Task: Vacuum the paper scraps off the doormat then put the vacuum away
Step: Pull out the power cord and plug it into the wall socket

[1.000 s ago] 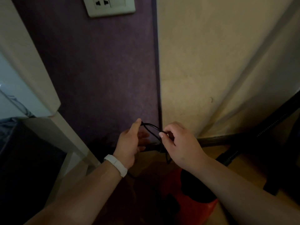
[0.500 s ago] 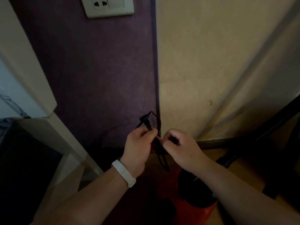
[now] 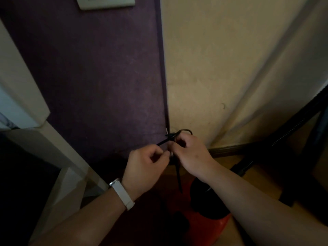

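Pinching the black cord (image 3: pixel 178 173) are the left hand (image 3: pixel 143 166) and right hand (image 3: pixel 191 155)

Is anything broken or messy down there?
Nothing stands out. The left hand and right hand pinch a black cord above the red vacuum. No spill or damage shows, though the corner is dim.

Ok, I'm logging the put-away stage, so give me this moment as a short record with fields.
left hand: pinches cord
right hand: grips cord loop
cord: black, hangs down toward vacuum
vacuum: red, on floor below hands
hose: black, runs up to the right
outlet: on purple wall, at top edge
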A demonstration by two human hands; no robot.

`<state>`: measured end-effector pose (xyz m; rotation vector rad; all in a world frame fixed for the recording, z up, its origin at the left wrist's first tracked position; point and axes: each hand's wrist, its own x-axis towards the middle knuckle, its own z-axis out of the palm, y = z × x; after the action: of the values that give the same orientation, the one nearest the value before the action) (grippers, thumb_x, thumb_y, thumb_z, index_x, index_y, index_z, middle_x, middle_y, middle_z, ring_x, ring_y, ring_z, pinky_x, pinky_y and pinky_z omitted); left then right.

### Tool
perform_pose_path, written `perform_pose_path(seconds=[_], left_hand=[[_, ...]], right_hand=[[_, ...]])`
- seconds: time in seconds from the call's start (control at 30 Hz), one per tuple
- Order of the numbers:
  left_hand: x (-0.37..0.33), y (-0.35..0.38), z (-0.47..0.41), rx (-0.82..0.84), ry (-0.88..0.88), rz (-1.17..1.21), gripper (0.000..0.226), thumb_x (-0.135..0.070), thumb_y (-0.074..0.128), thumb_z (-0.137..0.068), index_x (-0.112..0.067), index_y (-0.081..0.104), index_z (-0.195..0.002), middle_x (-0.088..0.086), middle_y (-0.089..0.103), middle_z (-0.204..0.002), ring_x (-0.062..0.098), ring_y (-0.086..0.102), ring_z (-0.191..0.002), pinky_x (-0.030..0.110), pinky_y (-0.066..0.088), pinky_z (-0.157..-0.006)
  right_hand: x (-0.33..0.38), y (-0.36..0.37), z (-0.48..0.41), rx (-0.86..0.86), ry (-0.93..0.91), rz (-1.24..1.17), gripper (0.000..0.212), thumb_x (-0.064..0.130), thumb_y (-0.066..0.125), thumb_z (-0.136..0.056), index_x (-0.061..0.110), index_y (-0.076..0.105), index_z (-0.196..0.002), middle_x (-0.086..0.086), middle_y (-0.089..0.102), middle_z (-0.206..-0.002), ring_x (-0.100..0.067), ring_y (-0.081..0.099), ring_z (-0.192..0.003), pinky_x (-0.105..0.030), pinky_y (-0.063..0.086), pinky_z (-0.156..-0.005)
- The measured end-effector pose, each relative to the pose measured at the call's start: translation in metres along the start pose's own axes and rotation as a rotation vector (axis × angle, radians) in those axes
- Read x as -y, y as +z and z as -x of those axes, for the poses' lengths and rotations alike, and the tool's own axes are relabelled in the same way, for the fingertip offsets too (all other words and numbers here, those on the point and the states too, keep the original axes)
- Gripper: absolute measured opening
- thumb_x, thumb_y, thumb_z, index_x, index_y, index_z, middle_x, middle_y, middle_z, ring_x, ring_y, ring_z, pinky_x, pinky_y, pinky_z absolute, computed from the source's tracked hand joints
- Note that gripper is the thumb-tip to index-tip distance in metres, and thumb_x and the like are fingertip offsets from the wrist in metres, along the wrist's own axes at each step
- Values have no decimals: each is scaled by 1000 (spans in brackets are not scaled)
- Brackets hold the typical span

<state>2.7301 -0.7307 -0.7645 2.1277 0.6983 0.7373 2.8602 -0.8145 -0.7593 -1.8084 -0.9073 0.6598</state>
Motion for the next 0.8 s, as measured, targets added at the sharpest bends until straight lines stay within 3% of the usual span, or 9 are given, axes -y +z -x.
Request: perform_pose_path(seconds=[0.1,0.17,0.37,0.53,0.6,0.7,0.8], left_hand=[[6,-9,-7,-173,240,-237,15,-33,69,-83,-19,66,-86,-12,57,-65,7,53,-54,18,43,-45],[13,-11,-17,-153,274,-390,24,-40,68,-82,-20,70,-96,-12,55,-79,3,49,-63,14,40,-51],[21,-10,-27,-132,296,-288,23,-38,63,-86,-18,73,-84,-7,60,-78,8,55,-68,30,51,-57],[32,-14,-43,-269,86,-181,12,-26,73,-85,-15,71,-80,-6,62,-75,7,57,-68,19,47,-60],[42,-11,-42,-187,-72,-121,13,-26,72,-85,-15,70,-79,-5,65,-75,6,60,-69,20,49,-60],[61,-1,-31,-22,-246,-27,6,-20,69,-88,-19,70,-82,-10,66,-75,-2,61,-68,10,44,-57],[83,4,-20,112,-370,-59,6,-20,65,-91,-26,63,-92,-15,62,-89,3,60,-84,19,46,-73]], right_hand=[[-3,-1,-2,-20,-5,61,25,36,59,-96,22,56,-76,7,53,-65,-5,51,-56,-25,40,-56],[-4,0,-1,-9,-6,67,27,36,58,-97,23,55,-74,8,51,-64,-4,47,-53,-25,38,-55],[-4,2,1,-2,11,20,18,36,61,-95,28,63,-80,8,64,-73,-2,59,-64,-19,44,-59],[-8,1,4,147,19,79,20,35,61,-95,16,67,-90,-10,67,-84,-15,64,-71,-19,46,-58],[-6,4,5,153,-1,69,22,35,60,-96,14,66,-91,-10,65,-79,-13,61,-62,-18,44,-55],[-2,8,2,96,-20,44,22,36,60,-95,16,66,-89,-6,63,-75,-13,58,-61,-24,45,-57],[1,10,1,79,-14,5,25,38,59,-96,16,64,-84,-2,58,-68,-10,56,-58,-22,45,-56]])
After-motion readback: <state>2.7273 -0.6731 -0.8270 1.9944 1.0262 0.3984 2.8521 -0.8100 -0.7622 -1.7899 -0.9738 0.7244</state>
